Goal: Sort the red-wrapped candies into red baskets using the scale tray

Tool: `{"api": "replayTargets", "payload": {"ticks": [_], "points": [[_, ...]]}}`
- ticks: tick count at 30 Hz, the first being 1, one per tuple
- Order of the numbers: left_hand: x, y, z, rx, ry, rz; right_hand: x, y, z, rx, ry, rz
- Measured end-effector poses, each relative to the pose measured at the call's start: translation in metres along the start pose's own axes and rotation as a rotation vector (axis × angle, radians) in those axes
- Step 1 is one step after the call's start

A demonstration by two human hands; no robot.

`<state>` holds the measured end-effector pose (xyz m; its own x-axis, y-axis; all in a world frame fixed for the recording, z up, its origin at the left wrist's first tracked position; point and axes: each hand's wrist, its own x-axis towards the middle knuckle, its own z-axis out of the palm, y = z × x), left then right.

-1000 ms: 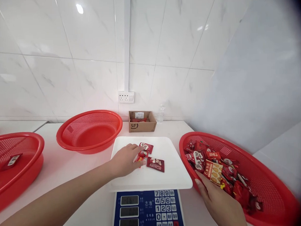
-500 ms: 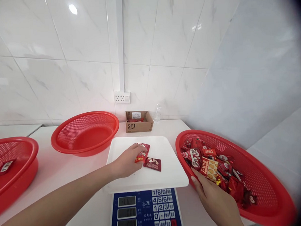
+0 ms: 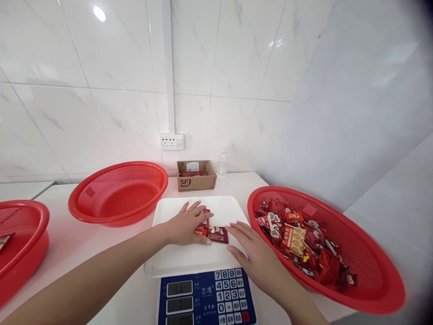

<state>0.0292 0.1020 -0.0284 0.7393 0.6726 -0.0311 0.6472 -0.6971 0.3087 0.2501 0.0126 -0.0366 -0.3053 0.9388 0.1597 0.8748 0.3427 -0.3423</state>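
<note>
My left hand [image 3: 185, 226] lies over red snack packets [image 3: 203, 223] on the white tray [image 3: 177, 262] of a digital scale, its fingers spread and partly hiding them. Beside them, flat on the tray, is a dark red snack packet [image 3: 217, 234] with pale lettering. The fingertips of my right hand [image 3: 255, 253] are stretched out at that packet's right end, with thumb and fingers apart. Below the tray the scale's blue panel [image 3: 207, 295] shows its keys and three small displays.
A red basket [image 3: 380, 270] of assorted red snack packets stands at the right. Two more red baskets are at the left, one farther back [image 3: 122, 218] and one near the edge [image 3: 42, 244]. An open cardboard box [image 3: 198, 183] and a clear plastic bottle [image 3: 222, 163] stand by the wall.
My right hand has left the right basket's rim and come to the dark red packet on the tray. The fingers of my left hand have spread out over the packets.
</note>
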Motion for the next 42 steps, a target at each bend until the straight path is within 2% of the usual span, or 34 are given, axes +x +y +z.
{"api": "replayTargets", "payload": {"ticks": [4, 7, 13, 16, 20, 23, 33, 42], "points": [[-0.007, -0.003, 0.006, 0.018, 0.035, -0.003, 0.026, -0.014, 0.009, -0.039, -0.066, -0.062], [-0.014, -0.004, 0.007, 0.014, 0.05, 0.004, 0.033, -0.016, 0.012, -0.02, -0.087, -0.071], [-0.031, 0.0, 0.005, -0.004, 0.117, 0.017, 0.032, -0.014, 0.008, 0.122, -0.069, 0.105], [-0.041, 0.001, 0.004, -0.016, 0.14, -0.003, 0.036, -0.009, 0.009, 0.148, -0.035, 0.135], [-0.05, 0.001, -0.001, -0.036, 0.144, -0.029, 0.043, -0.009, 0.011, 0.264, -0.064, 0.061], [-0.054, 0.0, -0.005, -0.054, 0.144, -0.075, 0.051, -0.015, 0.009, 0.25, -0.11, -0.004], [-0.045, 0.005, -0.004, -0.106, 0.131, -0.215, 0.087, -0.028, 0.007, 0.089, -0.229, -0.047], [-0.037, 0.011, -0.002, -0.172, 0.108, -0.302, 0.099, -0.031, 0.007, 0.041, -0.238, -0.004]]}}
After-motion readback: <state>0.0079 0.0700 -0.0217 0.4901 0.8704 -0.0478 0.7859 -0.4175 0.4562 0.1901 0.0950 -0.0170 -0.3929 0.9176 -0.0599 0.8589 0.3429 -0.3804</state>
